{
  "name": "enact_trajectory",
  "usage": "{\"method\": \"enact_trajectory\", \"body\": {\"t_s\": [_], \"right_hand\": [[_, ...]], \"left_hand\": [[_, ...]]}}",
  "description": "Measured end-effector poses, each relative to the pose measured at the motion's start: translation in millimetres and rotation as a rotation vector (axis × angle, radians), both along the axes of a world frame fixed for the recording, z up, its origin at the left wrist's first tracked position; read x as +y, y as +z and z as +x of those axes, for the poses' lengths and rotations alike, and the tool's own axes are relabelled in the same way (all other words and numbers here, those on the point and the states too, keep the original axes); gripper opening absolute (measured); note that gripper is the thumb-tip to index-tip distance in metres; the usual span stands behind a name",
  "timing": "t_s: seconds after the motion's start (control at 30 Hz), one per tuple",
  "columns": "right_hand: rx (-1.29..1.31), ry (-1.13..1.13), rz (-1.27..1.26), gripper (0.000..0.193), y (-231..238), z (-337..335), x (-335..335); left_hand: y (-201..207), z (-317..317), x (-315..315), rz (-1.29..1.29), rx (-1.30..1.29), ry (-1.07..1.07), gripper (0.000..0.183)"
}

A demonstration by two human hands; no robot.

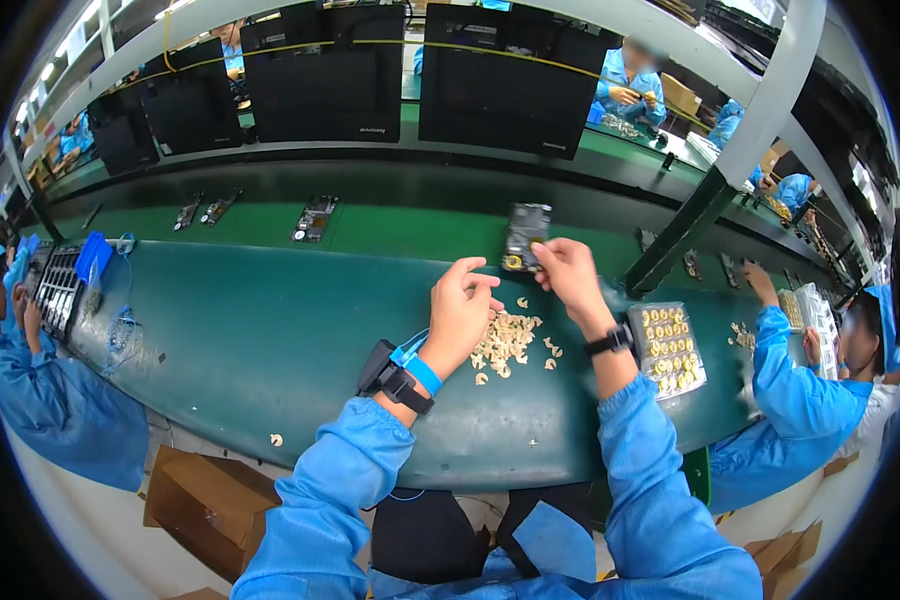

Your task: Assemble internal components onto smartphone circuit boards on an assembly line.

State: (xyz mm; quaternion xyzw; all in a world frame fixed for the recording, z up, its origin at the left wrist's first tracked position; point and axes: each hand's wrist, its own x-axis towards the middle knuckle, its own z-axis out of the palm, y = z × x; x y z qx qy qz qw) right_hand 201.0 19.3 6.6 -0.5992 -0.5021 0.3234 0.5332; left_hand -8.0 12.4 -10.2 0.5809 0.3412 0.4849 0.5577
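My right hand [567, 272] pinches the lower right edge of a dark circuit board [528, 228]. It holds the board above the far edge of the green mat, at the conveyor. A yellow ring-shaped part shows at the board's lower left corner. My left hand [460, 312] hovers just left of the board, its fingers loosely bent and apart, with nothing visible in them. Beneath and between my hands lies a heap of small cream-coloured curved pieces [507, 345], some scattered around it. Right of my right wrist sits a clear tray [698, 372] with rows of yellow ring-shaped parts.
More circuit boards [315, 218] lie along the green conveyor [400, 222] beyond the mat. A slanting metal post [685, 228] rises at the right. Co-workers in blue sit at both sides. A blue bin [93, 257] stands far left; a cardboard box [205, 505] is below the table.
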Motion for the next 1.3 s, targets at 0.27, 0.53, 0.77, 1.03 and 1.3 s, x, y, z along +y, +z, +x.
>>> {"method": "enact_trajectory", "body": {"t_s": [0.27, 0.53, 0.77, 1.03, 1.3], "right_hand": [[-0.762, -0.081, -0.122, 0.027, -15.5, -9.1, 105.8], [-0.698, -0.28, 0.136, 0.024, 32.6, 27.7, -10.6], [-0.778, -0.35, -0.118, 0.025, 54.5, 132.1, -147.8], [-0.74, -0.103, -0.005, 0.026, 24.3, 148.0, -210.6], [-1.065, -0.111, 0.233, 0.01, 9.8, 145.0, -202.1]], "left_hand": [[-1.5, 3.1, 2.6, 0.109, 0.039, 0.086, 0.022], [-2.6, 7.0, 0.0, 0.177, 0.036, 0.1, 0.018], [-15.8, -3.6, 10.2, 0.147, 0.009, 0.082, 0.017], [-15.8, -4.5, 12.6, 0.108, 0.073, 0.026, 0.019], [-3.4, -5.0, 8.9, 0.122, 0.119, 0.054, 0.017]]}}
